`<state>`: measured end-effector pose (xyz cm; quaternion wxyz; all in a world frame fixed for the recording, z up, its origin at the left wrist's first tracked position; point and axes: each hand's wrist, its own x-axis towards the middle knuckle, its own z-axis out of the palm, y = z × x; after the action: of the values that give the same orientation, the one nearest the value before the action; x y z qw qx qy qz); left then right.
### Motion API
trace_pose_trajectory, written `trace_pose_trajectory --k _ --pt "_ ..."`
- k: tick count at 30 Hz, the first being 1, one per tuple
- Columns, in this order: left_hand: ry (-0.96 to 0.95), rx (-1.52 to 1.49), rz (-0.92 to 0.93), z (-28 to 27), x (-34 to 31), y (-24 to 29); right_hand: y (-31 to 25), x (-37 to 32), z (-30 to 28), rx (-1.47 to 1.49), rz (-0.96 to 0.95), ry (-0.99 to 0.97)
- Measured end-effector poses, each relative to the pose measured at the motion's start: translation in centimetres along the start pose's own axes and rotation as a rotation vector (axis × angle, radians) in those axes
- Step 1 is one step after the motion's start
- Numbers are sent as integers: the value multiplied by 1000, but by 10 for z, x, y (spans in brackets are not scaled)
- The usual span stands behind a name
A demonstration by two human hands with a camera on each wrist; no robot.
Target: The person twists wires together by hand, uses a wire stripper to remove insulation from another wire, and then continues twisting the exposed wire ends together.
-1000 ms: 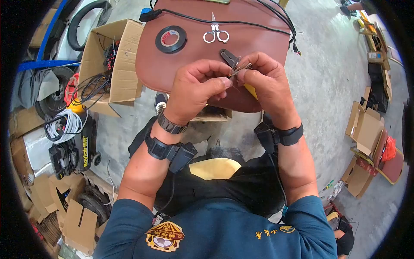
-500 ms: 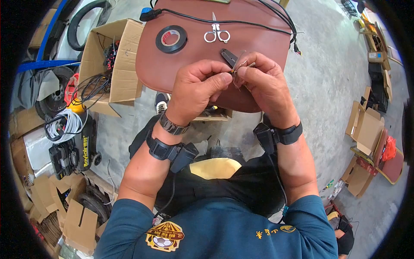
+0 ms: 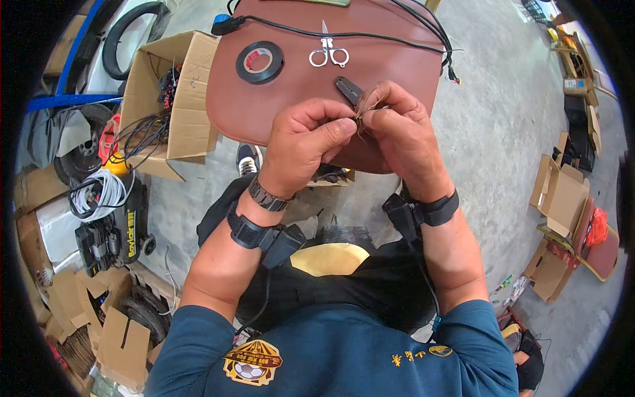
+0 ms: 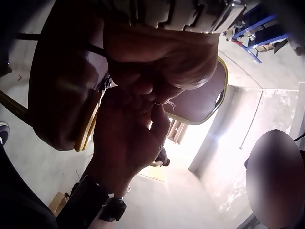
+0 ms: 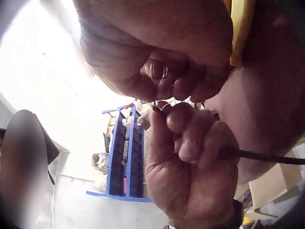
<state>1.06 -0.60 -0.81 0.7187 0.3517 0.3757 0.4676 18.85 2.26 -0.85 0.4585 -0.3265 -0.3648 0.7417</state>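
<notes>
Both hands meet over the near part of a red-brown seat [image 3: 291, 79]. My left hand [image 3: 301, 142] pinches the end of a dark cable between thumb and forefinger; in the right wrist view this cable [image 5: 271, 156] runs out from its curled fingers. Fine bare wire strands [image 3: 361, 127] stick out between the two hands. My right hand [image 3: 407, 135] pinches these strands with thumb and forefinger, its fingertips close to the left ones. Just beyond the fingertips lies a dark-jawed hand tool [image 3: 348, 89], its lower part hidden by the right hand.
A roll of black tape [image 3: 276, 66] and small scissors [image 3: 329, 53] lie on the seat. Behind them stretches a black cable [image 3: 344, 33] with a blue-ended plug [image 3: 225, 25]. An open cardboard box [image 3: 192, 99] stands left of the seat.
The strands, fanned out over the right fingertips a second ago, now show as a smaller bunch between the fingers. The right hand has shifted slightly left; the tool's yellow handle is now hidden.
</notes>
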Motion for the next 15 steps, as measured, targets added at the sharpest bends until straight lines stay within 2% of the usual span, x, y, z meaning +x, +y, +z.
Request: trace_pose_trajectory --k 5,15 --pt "4 61 -39 1 -1 5 -7 -3 3 -322 -149 17" --pt "34 369 161 9 -4 5 -6 -2 3 -523 -298 165"
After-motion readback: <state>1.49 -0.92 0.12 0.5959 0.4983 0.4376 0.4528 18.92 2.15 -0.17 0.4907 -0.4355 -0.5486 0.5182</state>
